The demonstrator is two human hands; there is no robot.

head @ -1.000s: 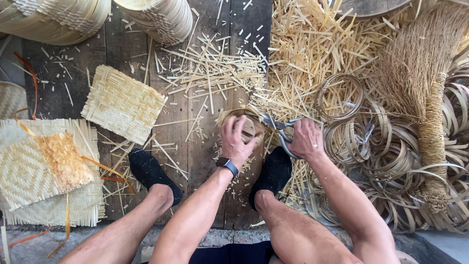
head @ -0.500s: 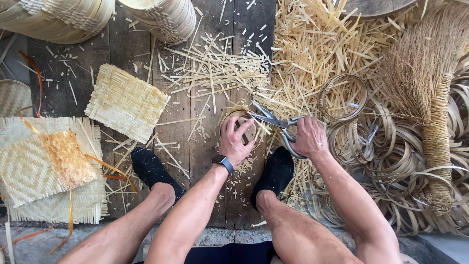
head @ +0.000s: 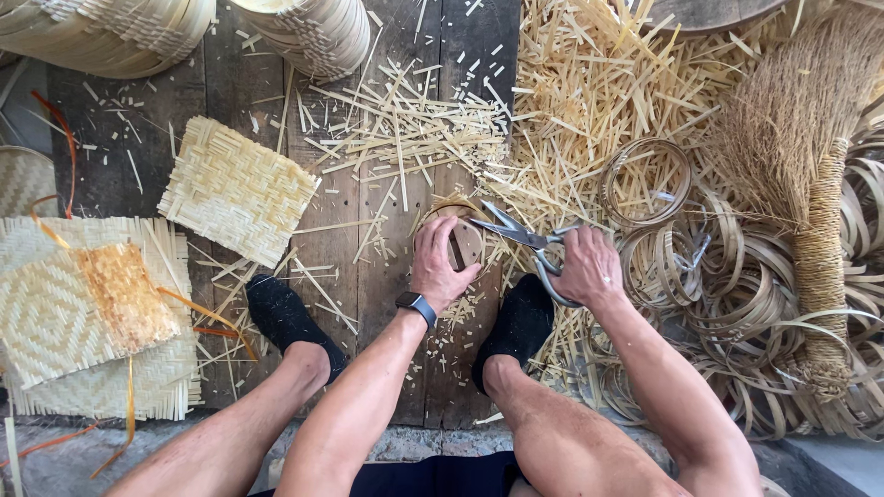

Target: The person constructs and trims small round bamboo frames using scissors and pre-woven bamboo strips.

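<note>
Left hand (head: 440,267) grips a small round woven ring (head: 458,230), fingers curled over its near rim; the hand covers most of the ring, so only the far arc and part of the inside show. Right hand (head: 587,267) is closed through the loop handles of a pair of metal scissors (head: 518,236). The blades stand apart and point left toward the ring, their tips just beside its far right edge; contact cannot be confirmed. The ring sits on the dark wooden floorboards (head: 368,276), between two feet in black socks (head: 285,317).

No packages, labels or signs are visible. Flat items lie left of the feet: a square woven mat (head: 238,189), pale yellow, set at an angle, and a larger pale woven mat (head: 55,313) with an orange-brown patch on top, cut off by the left edge. Two stacks of round baskets (head: 313,32) are cut off by the top edge.

Loose pale cut strips (head: 405,120) cover the boards beyond the ring. Right of the scissors lies a thin hoop (head: 645,181), with coiled strip hoops (head: 737,294) heaped near it and a straw broom (head: 815,184) lying over them. A dark watch (head: 416,305) sits on the left wrist. The scissor handles are partly hidden by the right fingers.
</note>
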